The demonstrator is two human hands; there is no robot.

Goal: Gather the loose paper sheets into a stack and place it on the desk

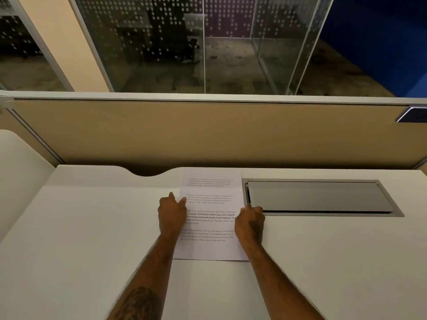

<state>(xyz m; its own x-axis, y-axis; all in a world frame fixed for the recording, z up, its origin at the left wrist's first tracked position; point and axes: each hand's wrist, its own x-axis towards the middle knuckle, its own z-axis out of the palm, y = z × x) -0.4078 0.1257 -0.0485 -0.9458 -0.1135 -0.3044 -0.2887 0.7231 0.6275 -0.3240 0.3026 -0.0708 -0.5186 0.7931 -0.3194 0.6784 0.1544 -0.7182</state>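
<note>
2 hands frame a white printed paper stack [211, 213] that lies flat on the pale, matte white desk [92, 239], its long edges running away from the person. No loose sheet shows anywhere else on the surface, so the gathering looks done and the stack appears already set down; how many sheets it holds cannot be told, since only the top page with 4 blocks of text is visible. What seems left is a last squaring of the edges and the release.

The left hand [172, 214] sits at the stack's left edge, about midway along it, fingers curled loosely with the fingertips touching the paper's margin and the knuckles over the desk beside it. The right hand [250, 221] mirrors it at the right edge, fingers bent inward against the margin. Neither hand is spread flat; whether either one pinches the sheets or only presses against their sides cannot be told.

Just beside the right hand, a grey metal cable-tray lid [321, 197] is set into the desk, close to the stack's right edge. A beige fabric partition panel [208, 132] stands behind the desk.
</note>
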